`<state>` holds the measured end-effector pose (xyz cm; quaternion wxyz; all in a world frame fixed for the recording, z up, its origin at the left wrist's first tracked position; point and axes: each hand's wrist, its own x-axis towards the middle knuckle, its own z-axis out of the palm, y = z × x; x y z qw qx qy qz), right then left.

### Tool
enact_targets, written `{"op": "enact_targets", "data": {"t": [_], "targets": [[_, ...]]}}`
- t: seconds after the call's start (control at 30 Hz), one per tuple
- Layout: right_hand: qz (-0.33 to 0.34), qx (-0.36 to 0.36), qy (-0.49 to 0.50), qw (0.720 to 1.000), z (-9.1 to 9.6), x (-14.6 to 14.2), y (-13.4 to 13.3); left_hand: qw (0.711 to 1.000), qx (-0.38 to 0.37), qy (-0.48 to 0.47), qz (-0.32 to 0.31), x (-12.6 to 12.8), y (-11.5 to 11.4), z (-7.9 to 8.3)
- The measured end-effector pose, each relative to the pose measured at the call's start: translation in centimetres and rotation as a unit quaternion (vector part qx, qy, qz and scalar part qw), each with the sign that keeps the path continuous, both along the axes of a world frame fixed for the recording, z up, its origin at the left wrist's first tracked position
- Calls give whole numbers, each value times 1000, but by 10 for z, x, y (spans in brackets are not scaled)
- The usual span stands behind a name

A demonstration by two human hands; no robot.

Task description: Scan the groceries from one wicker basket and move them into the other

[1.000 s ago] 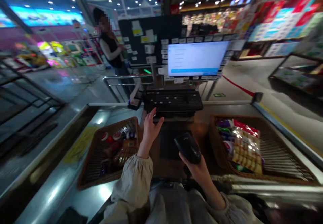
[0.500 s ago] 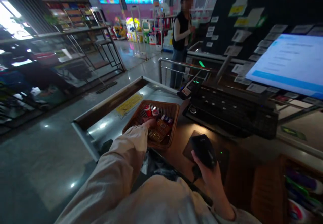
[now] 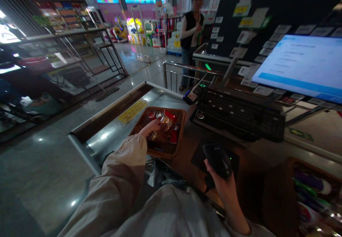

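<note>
My left hand (image 3: 151,126) is closed around a small packet (image 3: 166,122) inside the woven basket (image 3: 162,154) on the tabletop (image 3: 187,158). Its clear, glossy wrapper catches the light, and it sticks out rightward from my fingers. My right hand (image 3: 226,187) grips a black scanner (image 3: 216,158). Its long axis runs away from me, head pointing toward the keyboard (image 3: 240,114).

Basket (image 3: 178,142) lies left of scanner (image 3: 217,158), keyboard (image 3: 240,114) behind.
</note>
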<state>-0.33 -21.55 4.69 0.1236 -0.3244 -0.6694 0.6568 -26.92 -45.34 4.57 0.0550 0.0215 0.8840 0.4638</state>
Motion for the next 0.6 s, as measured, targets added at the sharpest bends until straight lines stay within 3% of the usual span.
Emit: {"op": "enact_targets", "data": {"t": [0.1, 0.17, 0.27, 0.33, 0.4, 0.5, 0.6], "targets": [[-13, 9, -1, 1000, 2, 4, 4, 997, 10, -4, -77, -6, 0, 24], [-15, 20, 20, 999, 3, 9, 6, 988, 85, 22, -125, -1, 18, 41], [-63, 23, 61, 996, 3, 18, 9, 965, 187, 37, -182, 23, 69, 61], [-107, 10, 74, 991, 2, 26, 12, 950, 219, 25, -223, 44, 110, 64], [-143, 10, 86, 986, 1, 35, 17, 930, 254, -5, -266, 66, 149, 59], [-145, 31, 107, 983, 2, 52, 26, 904, 299, -53, -300, 95, 198, 38], [-147, 66, 112, 980, 5, 68, 33, 908, 294, -81, -287, 117, 231, 9]]}}
